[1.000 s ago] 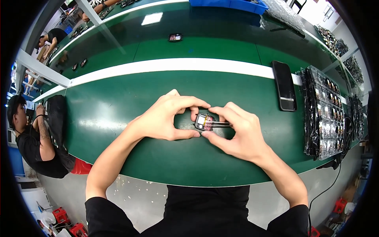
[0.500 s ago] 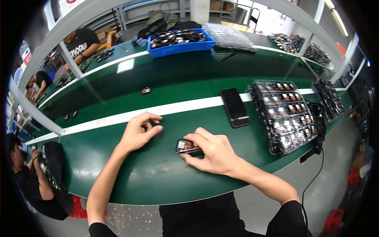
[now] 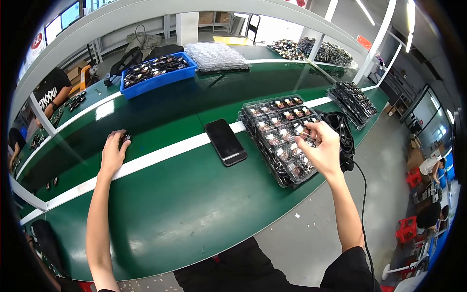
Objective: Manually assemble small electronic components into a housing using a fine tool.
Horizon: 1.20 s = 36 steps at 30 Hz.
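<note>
My right hand pinches a small electronic part with a pale square face. It is over a clear plastic tray, whose pockets hold several similar parts in rows. Whether the pinched part touches its pocket I cannot tell. Further left, beyond the white strip, my left hand has its fingers closed round a small dark part on the green bench. The fingers partly cover that part. More trays seem to be stacked beneath the top one.
A black phone lies left of the trays. Black cable is coiled to their right, near another tray stack. Farther back are a blue bin full of parts and stacked clear trays. Two small parts lie far left.
My right hand has moved from the bench middle to the tray with the small part. My left hand has reached forward and left onto another part. The view has swung right.
</note>
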Tool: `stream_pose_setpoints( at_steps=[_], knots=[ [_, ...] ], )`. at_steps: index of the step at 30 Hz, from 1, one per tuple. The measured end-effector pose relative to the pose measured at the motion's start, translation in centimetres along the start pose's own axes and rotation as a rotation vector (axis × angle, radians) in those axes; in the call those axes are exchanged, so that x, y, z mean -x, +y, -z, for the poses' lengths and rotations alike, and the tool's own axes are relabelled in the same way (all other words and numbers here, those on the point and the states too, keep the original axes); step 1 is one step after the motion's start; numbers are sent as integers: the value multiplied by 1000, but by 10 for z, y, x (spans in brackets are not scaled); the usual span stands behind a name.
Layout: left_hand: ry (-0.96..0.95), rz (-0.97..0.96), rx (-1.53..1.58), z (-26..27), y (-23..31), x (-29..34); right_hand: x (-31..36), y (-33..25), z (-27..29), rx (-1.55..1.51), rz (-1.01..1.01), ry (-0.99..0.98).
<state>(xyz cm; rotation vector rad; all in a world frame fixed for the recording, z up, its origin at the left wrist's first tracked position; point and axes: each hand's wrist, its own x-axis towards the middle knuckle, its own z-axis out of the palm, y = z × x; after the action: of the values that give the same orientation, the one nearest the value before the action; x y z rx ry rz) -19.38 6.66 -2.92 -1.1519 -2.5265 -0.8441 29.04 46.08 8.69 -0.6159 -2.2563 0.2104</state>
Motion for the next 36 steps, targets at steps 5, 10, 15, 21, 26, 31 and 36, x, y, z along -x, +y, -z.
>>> stream_pose_setpoints(
  at_steps=[5, 10, 15, 21, 26, 31, 36],
  knots=[
    [-69, -73, 74, 2, 41, 2, 20, 72, 7, -105, -135, 23],
    [-264, -200, 284, 17, 104, 59, 16, 42, 14, 130, -176, -105],
    [-369, -301, 158, 45, 138, 115, 0, -3, 1, -452, -302, -76],
    [-246, -257, 27, 48, 139, 131, 10, -142, -33, -737, -196, -435],
    [-286, -137, 208, 51, 127, 136, 29, -204, -108, -793, 145, -667],
    [-331, -124, 241, 51, 110, 140, 38, -221, -167, -975, -56, -799],
    [-340, -131, 343, 46, 101, 139, 54, -213, -188, -1123, -175, -849]
  ],
)
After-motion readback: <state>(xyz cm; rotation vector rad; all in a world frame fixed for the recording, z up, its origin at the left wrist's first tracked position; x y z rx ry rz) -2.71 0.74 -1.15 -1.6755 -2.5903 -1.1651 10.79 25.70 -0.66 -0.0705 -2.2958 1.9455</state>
